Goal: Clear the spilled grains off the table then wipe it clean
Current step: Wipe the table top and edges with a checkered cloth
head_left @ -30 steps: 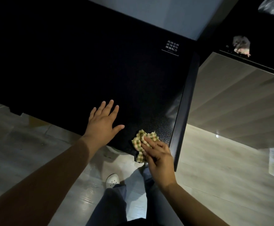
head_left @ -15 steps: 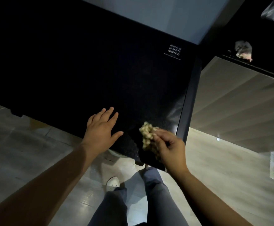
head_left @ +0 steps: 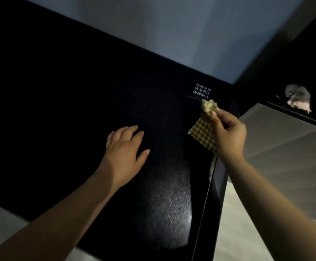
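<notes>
From the head view, much is lost in the dark. The tabletop [head_left: 78,95] is a black slab with no detail across its far left part, and its near corner runs out of the bottom of the picture. Only in a pale sheen below the label [head_left: 203,92] (white characters, too small for me to read) do fine specks [head_left: 172,204] show. I cannot tell whether they are grains or the surface's own texture. Both my forearms are cut off by the lower edge.

My right hand [head_left: 228,133] is just below and right of the label, its grip narrow. Thumb and fingertips pinch the checked cloth [head_left: 202,133] at its bunched upper end, which comes close under the label's underline. The cloth's long axis runs from that bunch down toward me, widening into a flat checked flap whose right side is hidden behind my hand. Whether the flap touches the tabletop I cannot tell.

My left hand [head_left: 123,149] lies well left of the label and nearer me, palm down on the tabletop. Its grip is wide, with the fingers straight and pointing up toward the label.

Right of the label, past the tabletop's edge, a crumpled pale wad [head_left: 298,97] sits on another dark surface (what it is I cannot make out). Pale floor [head_left: 247,213] shows below it.
</notes>
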Demonstrator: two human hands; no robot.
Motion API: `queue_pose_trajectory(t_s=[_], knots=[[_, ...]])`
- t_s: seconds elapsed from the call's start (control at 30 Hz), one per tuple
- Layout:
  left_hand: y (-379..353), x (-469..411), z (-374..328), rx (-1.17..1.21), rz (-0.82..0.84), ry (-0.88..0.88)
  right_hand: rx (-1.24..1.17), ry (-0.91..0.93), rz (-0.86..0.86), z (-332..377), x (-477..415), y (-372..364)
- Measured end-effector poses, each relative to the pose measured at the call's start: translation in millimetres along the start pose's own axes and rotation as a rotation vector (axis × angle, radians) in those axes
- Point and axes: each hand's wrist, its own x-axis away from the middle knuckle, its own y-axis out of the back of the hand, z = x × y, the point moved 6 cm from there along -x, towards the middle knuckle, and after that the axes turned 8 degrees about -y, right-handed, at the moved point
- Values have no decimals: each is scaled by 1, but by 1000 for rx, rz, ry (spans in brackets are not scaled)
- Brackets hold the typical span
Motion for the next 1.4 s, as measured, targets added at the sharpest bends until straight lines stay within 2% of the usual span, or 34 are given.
queue_pose_trajectory(t_s=[0.27,0.4,0.47,0.6,0.8,0.87,0.97,1.03,1.13,1.27,1.33,1.4], knots=[[-8,-75,0,-73,-11,69,236,93,47,-4,-142,-24],[-12,-80,0,-136,-24,51,516,153,156,-18,-170,-49],[-13,-82,1,-138,-16,77,648,210,139,-28,-171,-59],[-18,-80,0,-119,-50,75,559,345,197,-29,-156,-70],[-19,-81,0,-111,-73,53,462,528,563,-16,-83,-68],[-18,-81,0,-114,-72,44,362,514,504,-2,-83,-60],[-18,-81,1,-128,-72,35,160,367,246,14,-132,-47],[-19,-81,1,-129,-74,32,234,262,229,8,-171,-56],[-19,-81,1,-123,-79,29,400,168,310,-15,-188,-78],[-18,-81,1,-114,-77,36,469,399,329,-7,-145,-92],[-17,-81,1,-112,-89,33,476,507,422,-5,-117,-94],[-17,-80,0,-106,-92,38,489,524,521,-11,-88,-90]])
